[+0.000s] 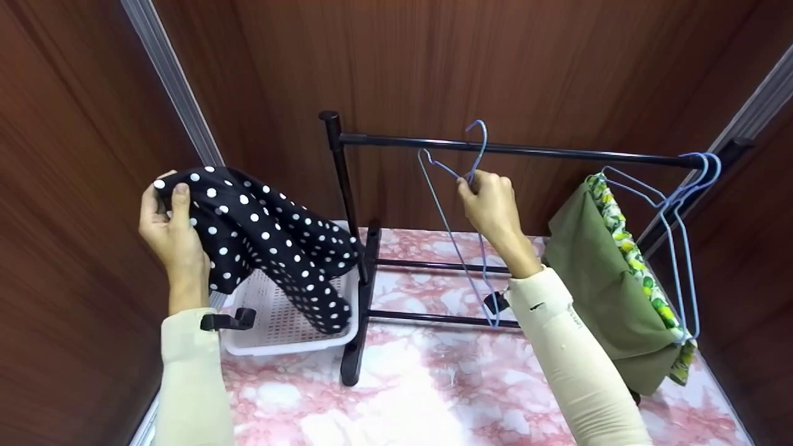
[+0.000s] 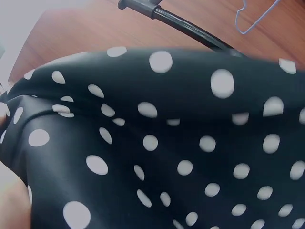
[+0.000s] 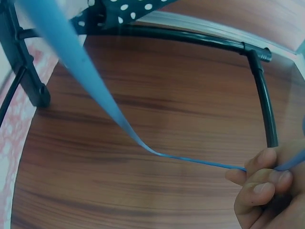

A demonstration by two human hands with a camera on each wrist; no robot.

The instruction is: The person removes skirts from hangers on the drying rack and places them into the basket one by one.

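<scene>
Up at the left, my left hand (image 1: 173, 238) grips a black cloth with white dots (image 1: 266, 229), thumb on top and fingers behind. The cloth drapes rightward and down over a white basket (image 1: 291, 349), and it fills most of the left wrist view. My right hand (image 1: 494, 204) pinches a blue wire hanger (image 1: 485, 137) just below its hook. The hook overlaps the black rail (image 1: 557, 152) in the head view, and the hanger's long frame hangs down beside the hand. Fingers curl round the blue wire (image 3: 109, 107) in the right wrist view.
At the rack's right end hang blue hangers (image 1: 675, 248), one bearing a green cloth (image 1: 595, 291) and a lemon-print cloth (image 1: 629, 248). The rack's left post (image 1: 347, 198) stands beside the basket. Brown wood panels (image 1: 526, 62) enclose the pink marbled floor (image 1: 396, 396).
</scene>
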